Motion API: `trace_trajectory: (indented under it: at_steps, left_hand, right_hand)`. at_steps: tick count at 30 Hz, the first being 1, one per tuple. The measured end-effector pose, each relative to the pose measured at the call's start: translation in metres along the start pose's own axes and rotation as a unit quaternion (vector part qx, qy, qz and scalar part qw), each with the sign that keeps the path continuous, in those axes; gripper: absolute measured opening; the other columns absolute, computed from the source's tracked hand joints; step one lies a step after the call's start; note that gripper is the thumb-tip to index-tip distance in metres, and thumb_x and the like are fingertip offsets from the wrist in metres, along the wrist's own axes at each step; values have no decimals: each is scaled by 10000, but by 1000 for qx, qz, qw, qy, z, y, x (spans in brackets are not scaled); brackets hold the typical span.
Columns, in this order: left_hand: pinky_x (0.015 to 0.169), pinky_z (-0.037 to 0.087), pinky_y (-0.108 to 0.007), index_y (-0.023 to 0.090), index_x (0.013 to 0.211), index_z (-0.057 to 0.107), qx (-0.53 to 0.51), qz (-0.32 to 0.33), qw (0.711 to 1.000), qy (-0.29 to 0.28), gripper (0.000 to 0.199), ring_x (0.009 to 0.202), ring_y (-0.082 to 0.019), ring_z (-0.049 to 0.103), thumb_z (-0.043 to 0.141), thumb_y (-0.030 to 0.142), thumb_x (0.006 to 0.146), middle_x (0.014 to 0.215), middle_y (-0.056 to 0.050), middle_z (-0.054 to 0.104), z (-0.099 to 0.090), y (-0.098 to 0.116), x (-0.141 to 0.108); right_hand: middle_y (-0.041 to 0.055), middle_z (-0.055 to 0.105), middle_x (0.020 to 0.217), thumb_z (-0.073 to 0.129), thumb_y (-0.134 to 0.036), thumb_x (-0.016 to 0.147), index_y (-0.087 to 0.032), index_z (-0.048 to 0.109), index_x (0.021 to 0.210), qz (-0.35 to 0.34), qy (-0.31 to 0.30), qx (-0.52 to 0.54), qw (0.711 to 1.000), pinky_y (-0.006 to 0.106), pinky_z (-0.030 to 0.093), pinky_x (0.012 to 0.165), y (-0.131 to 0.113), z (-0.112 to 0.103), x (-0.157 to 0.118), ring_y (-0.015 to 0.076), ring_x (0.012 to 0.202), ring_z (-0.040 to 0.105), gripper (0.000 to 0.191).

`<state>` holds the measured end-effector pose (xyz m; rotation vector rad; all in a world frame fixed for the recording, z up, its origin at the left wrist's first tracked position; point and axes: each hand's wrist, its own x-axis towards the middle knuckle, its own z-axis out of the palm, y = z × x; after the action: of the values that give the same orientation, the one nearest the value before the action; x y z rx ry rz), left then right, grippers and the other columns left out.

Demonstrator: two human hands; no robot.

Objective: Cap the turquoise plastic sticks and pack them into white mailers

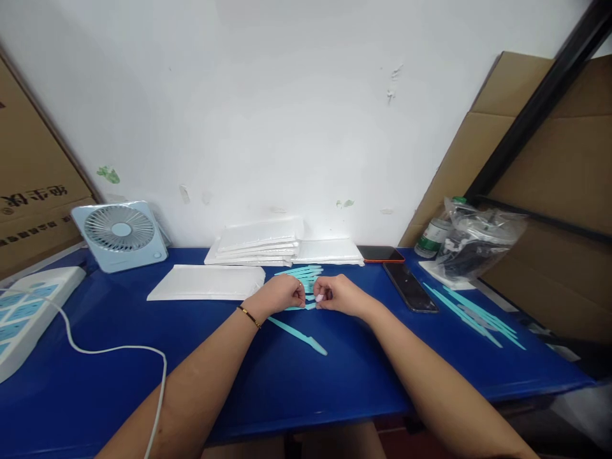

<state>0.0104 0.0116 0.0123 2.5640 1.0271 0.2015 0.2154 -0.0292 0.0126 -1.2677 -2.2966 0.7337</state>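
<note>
Several thin turquoise sticks [306,272] lie in a pile at the middle of the blue table. My left hand [285,292] is closed at the pile's left side, its fingertips at the sticks; what it pinches is too small to make out. Just to its right, my right hand [338,294] is closed in a pinch with a small pale pink thing [324,297] at its fingers. The two hands are a little apart. Nearer the front, one turquoise stick with a wider blade-like end [299,334] lies by itself, slanting down to the right.
White padded envelopes [253,243] are stacked against the wall, with one [205,282] in front. A fan [119,234], power strip [33,312] and white cable [119,348] are at left. At right lie phones [410,288], more turquoise sticks [475,315], a bottle [433,238] and a plastic bag [471,245].
</note>
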Motion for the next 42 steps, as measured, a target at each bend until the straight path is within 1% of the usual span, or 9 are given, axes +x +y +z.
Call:
trace_trajectory:
  at_steps: [4, 7, 10, 13, 17, 20, 28, 33, 42]
  left_hand:
    - [831, 423, -272, 171, 1006, 630, 37, 15, 989, 143, 303, 976, -201, 549, 562, 395, 815, 992, -67, 632, 1, -7, -1]
    - [1007, 328, -343, 109, 1216, 509, 86, -1, 978, 192, 453, 1178, -246, 429, 500, 390, 860, 1209, -143, 543, 9, -13, 1]
    - [1019, 315, -370, 94, 1265, 464, 94, -13, 984, 149, 524, 1213, -264, 406, 453, 443, 875, 1262, -169, 504, 17, -16, 2]
    - [1003, 332, -366, 129, 1224, 506, 52, 5, 992, 111, 513, 1202, -251, 414, 388, 501, 891, 1259, -147, 501, 18, -15, 1]
    - [985, 348, -356, 163, 1178, 531, -12, 34, 997, 72, 544, 1178, -248, 418, 472, 573, 825, 1216, -117, 515, 12, -12, -3]
    - [963, 369, -362, 179, 1214, 487, -16, 33, 999, 38, 701, 1173, -272, 413, 682, 552, 652, 1232, -106, 502, 10, -10, -5]
    - [767, 456, -309, 149, 972, 570, 113, -2, 994, 7, 232, 879, -227, 593, 527, 263, 774, 943, -93, 619, 14, 9, 1]
    - [741, 469, -333, 155, 836, 565, 192, 1, 981, 35, 185, 845, -253, 600, 576, 271, 693, 911, -106, 628, 18, 15, 1]
    - [658, 467, -339, 177, 1069, 515, 215, -55, 972, 83, 292, 738, -256, 643, 511, 241, 784, 792, -71, 665, 11, 30, -2]
  right_hand:
    - [39, 574, 990, 765, -421, 607, -220, 589, 953, -95, 35, -73, 992, 299, 408, 804, -29, 1, -9, 205, 951, 512, 437]
    - [49, 521, 1082, 773, -499, 561, -244, 585, 1012, -151, -31, -118, 981, 359, 361, 878, -47, 10, -13, 248, 1051, 442, 551]
    - [42, 534, 1014, 731, -427, 659, -236, 627, 875, -142, -75, -164, 973, 372, 347, 859, -45, 13, -12, 243, 1008, 449, 306]
    - [31, 549, 946, 656, -293, 749, -224, 624, 792, -98, -49, -188, 976, 367, 349, 842, -28, 8, -8, 217, 953, 466, 87]
    - [74, 510, 1080, 692, -349, 689, -216, 578, 1031, -24, 46, -186, 981, 382, 374, 857, -4, 2, -3, 249, 1029, 444, 385]
    - [127, 419, 1253, 686, -445, 679, -201, 413, 1298, 10, 45, -161, 986, 423, 353, 930, 7, 1, -1, 288, 1149, 382, 720]
    - [84, 522, 981, 522, -201, 794, -167, 540, 1018, -39, -15, -199, 979, 312, 418, 821, 0, 12, 2, 206, 939, 489, 227]
    - [96, 556, 951, 560, -187, 694, -150, 525, 919, 17, -20, -292, 956, 294, 418, 708, -8, 19, 6, 211, 840, 533, 230]
    - [88, 655, 970, 495, -244, 808, -210, 505, 1093, 102, 4, -322, 941, 298, 398, 676, -24, 17, 7, 237, 845, 619, 287]
